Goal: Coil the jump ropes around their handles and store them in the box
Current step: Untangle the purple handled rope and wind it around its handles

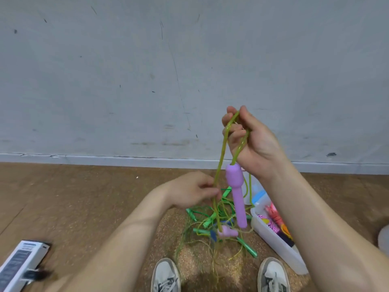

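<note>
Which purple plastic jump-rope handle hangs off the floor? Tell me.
The upright purple handle dangling on green rope below the right hand; the other purple handle lies on the floor.

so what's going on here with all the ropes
A person stands over a tangled pile of green jump ropes on the floor. Their right hand holds up a yellow-green rope, one purple handle dangling below it, while the left hand grips a lower strand. It is not yet coiled. The clear box beside the pile holds a few bundled ropes.
</note>
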Motion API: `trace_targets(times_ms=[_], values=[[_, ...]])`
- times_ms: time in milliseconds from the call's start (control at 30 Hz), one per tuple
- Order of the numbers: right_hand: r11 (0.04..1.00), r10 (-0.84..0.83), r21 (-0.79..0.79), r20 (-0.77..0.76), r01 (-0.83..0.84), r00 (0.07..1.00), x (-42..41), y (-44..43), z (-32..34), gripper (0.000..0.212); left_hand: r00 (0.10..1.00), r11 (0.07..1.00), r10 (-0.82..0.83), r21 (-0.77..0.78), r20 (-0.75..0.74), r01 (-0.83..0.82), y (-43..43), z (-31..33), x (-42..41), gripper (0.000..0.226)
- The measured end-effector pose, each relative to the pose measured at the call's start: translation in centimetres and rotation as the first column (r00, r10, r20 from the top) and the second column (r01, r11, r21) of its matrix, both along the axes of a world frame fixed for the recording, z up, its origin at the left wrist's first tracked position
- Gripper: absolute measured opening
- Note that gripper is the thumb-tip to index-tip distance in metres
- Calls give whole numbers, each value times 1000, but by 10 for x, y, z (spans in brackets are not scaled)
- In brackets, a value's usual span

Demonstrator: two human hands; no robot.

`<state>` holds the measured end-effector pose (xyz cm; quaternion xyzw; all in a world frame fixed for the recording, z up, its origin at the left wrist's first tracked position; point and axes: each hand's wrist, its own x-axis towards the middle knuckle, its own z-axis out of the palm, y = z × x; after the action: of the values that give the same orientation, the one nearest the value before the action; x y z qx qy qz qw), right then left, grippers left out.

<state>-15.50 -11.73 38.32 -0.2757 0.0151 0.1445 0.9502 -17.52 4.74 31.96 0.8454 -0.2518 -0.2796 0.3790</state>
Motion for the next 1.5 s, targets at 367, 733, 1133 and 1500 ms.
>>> trace_targets(times_ms=[367, 733, 1133, 1500], values=[[244, 543, -957, 3, -154, 840, -18, 8, -66, 34, 849, 489, 474, -731, -234, -475, 18, 46, 20, 27], [341, 417, -940, 161, 10, 895, -25, 19, -65, 27, 829, 648, 543, -563, -131, -513, 27, 42, 19, 22], [585, 156, -810, 68, -37, 985, -20, 15, -55, 28, 927, 950, 310, -105, 210, -294, 22, 16, 12, 38], [-115, 98, -990, 67, 78, 993, -8, -1, -55, 55, 617, 515, 781, -458, -98, -724, 27, 30, 26, 13]])
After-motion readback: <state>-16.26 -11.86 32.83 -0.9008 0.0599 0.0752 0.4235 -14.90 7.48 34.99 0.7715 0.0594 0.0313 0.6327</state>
